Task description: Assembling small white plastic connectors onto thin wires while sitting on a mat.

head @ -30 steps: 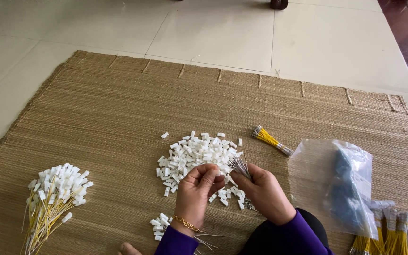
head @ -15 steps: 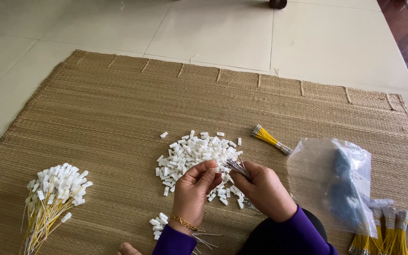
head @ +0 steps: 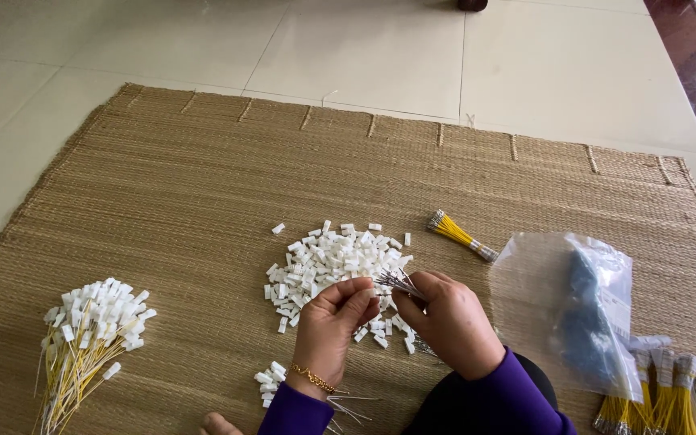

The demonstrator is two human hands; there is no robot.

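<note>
My left hand (head: 333,324) hovers over the near edge of a pile of small white plastic connectors (head: 328,262) on a woven straw mat (head: 203,177), fingertips pinched on a small white connector. My right hand (head: 449,322) grips a thin bundle of wires whose metal tips (head: 394,282) fan out toward the left hand's fingers. The two hands nearly touch at the fingertips. A gold bracelet sits on my left wrist, and both sleeves are purple.
A heap of yellow wires with white connectors fitted (head: 86,330) lies at the left. A short yellow wire bundle (head: 461,236) lies right of the pile. A clear plastic bag (head: 582,310) and more yellow bundles (head: 662,395) sit at the right. Tiled floor (head: 364,48) lies beyond.
My left hand has closed its fingers and lifted from the pile toward the wire tips. The right hand has barely shifted.
</note>
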